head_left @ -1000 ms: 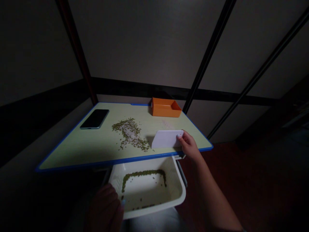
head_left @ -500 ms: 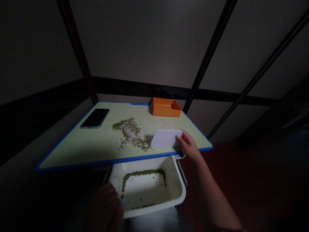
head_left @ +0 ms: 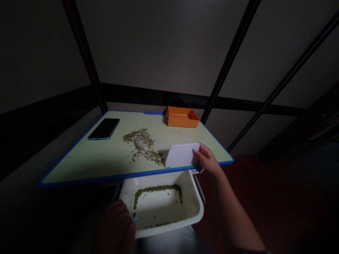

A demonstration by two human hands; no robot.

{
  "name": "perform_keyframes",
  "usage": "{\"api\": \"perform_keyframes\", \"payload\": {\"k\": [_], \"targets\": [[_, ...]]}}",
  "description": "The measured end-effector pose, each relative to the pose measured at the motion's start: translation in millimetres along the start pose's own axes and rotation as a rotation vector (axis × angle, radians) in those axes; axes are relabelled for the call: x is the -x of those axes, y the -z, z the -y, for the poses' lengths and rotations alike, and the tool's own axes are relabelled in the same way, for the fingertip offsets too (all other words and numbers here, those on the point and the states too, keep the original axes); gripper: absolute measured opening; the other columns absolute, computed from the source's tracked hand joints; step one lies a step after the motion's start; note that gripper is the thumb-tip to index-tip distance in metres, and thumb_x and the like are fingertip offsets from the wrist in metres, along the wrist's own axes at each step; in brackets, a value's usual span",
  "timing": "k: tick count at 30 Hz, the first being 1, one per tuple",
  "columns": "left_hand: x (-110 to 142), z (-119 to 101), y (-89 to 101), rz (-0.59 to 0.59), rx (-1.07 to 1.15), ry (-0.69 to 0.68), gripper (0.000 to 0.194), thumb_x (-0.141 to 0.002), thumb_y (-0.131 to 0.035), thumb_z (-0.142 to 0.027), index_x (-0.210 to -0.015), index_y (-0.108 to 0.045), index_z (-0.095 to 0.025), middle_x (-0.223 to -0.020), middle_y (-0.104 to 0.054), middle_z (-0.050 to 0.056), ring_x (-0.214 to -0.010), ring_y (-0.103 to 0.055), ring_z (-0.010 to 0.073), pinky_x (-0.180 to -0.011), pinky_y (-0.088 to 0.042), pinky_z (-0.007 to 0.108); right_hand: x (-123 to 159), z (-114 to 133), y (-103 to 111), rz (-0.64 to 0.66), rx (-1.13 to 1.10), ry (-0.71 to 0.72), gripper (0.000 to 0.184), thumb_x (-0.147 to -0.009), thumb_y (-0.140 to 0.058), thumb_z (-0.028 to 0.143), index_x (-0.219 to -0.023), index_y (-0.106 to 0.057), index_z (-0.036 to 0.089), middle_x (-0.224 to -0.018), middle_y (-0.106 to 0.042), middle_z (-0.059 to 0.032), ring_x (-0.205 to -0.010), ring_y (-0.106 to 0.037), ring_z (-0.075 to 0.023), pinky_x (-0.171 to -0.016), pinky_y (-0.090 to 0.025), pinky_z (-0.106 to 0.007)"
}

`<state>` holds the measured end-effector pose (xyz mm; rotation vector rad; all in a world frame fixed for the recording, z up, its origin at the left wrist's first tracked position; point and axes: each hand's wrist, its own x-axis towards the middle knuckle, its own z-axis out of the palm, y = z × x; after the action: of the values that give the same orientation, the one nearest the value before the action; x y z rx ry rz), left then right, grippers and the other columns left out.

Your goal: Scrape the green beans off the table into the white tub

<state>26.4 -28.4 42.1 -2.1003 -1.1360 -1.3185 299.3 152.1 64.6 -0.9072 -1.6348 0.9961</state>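
My right hand (head_left: 208, 158) grips the right end of a white plastic scraper (head_left: 182, 155), thumb on its face. The scraper stands on edge on the tabletop, its lower edge close to the blue front rim. Just left of it lies a loose spread of small green beans (head_left: 137, 135) mixed with white grains (head_left: 144, 145), with a few beans by the scraper's lower left corner. Below the table edge, my left hand (head_left: 116, 225) is closed on the left front rim of a white drawer bin (head_left: 169, 231). Green beans (head_left: 159, 188) line the bin's far side and corners.
An orange open box (head_left: 182, 121) stands at the table's back right. A phone (head_left: 104, 129) lies at the left on the pale table (head_left: 79, 164). A faint patch of white grains (head_left: 182, 135) sits before the box. Panelled walls rise behind.
My right hand has drawn the scraper slightly toward the table's front edge, and a few beans now lie at that edge. My left hand and the bin stay where they were.
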Motion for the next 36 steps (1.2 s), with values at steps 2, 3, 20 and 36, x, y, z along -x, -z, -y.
{"api": "perform_keyframes", "payload": {"k": [2,3,20,36], "targets": [[-1.6,-0.5,1.0,0.006,0.0,-0.005,0.024,-0.076,-0.045,-0.006,-0.059,-0.047,-0.022,-0.047,-0.05,-0.004,-0.051,-0.053,0.0105,-0.061,-0.05,0.029,-0.5,2.7,-0.6,0.032,-0.02,-0.025,0.037,-0.073,-0.061,0.055,-0.078,-0.055,0.019,-0.063,-0.05,0.0019,-0.056,-0.041,-0.0108,-0.05,-0.033,-0.022],[-2.0,-0.4,1.3,0.002,-0.006,-0.01,0.023,-0.076,-0.045,-0.006,-0.06,-0.047,-0.022,-0.048,-0.051,-0.004,-0.051,-0.054,0.0106,-0.061,-0.05,0.029,-0.8,3.5,-0.8,0.045,-0.031,-0.035,0.037,-0.073,-0.062,0.054,-0.078,-0.056,0.019,-0.064,-0.052,0.0015,-0.057,-0.042,-0.0111,-0.05,-0.034,-0.022],[-1.8,1.2,-0.2,0.012,0.009,-0.009,0.022,-0.075,-0.045,-0.006,-0.06,-0.047,-0.022,-0.048,-0.05,-0.005,-0.05,-0.052,0.0104,-0.062,-0.05,0.029,-2.7,-6.1,-1.6,0.009,-0.084,-0.04,0.034,-0.074,-0.062,0.05,-0.085,-0.062,0.018,-0.074,-0.063,-0.0019,-0.067,-0.054,-0.0156,-0.059,-0.041,-0.025],[-8.2,1.9,3.8,0.02,-0.042,-0.061,0.019,-0.074,-0.047,-0.005,-0.065,-0.047,-0.022,-0.051,-0.053,-0.005,-0.05,-0.056,0.0108,-0.057,-0.055,0.03,-4.9,-18.8,2.9,-0.352,-0.188,-0.028,0.036,-0.071,-0.066,0.047,-0.091,-0.063,0.017,-0.081,-0.068,-0.0049,-0.071,-0.059,-0.0181,-0.066,-0.045,-0.029]]}}
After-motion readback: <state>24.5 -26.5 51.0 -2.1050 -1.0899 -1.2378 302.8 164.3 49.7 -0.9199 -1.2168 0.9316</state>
